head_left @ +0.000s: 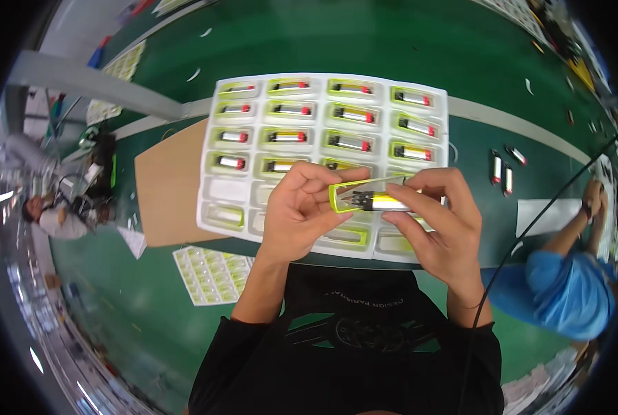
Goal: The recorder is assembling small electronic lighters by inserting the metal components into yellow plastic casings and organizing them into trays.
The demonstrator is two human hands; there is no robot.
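Observation:
In front of my chest, my left hand [292, 214] pinches a lime-green rimmed shell [334, 198] with clear sides, tilted open toward the right. The fingers of my right hand [447, 225] grip a small cylindrical battery unit [390, 202], silver and yellow with a black end. That black end lies at the shell's opening; how far it sits inside I cannot tell. Under both hands lies a white moulded tray [207, 200] with rows of pockets. Its far rows hold similar shells with battery units [286, 137] in them. Near pockets partly hidden by my hands hold shells without visible units.
Three loose battery units [496, 167] lie on the green table to the right, near a white paper sheet [545, 211]. Brown cardboard [165, 187] sticks out left of the tray. A black cable [527, 232] crosses the right side. A person in blue [565, 290] works at right.

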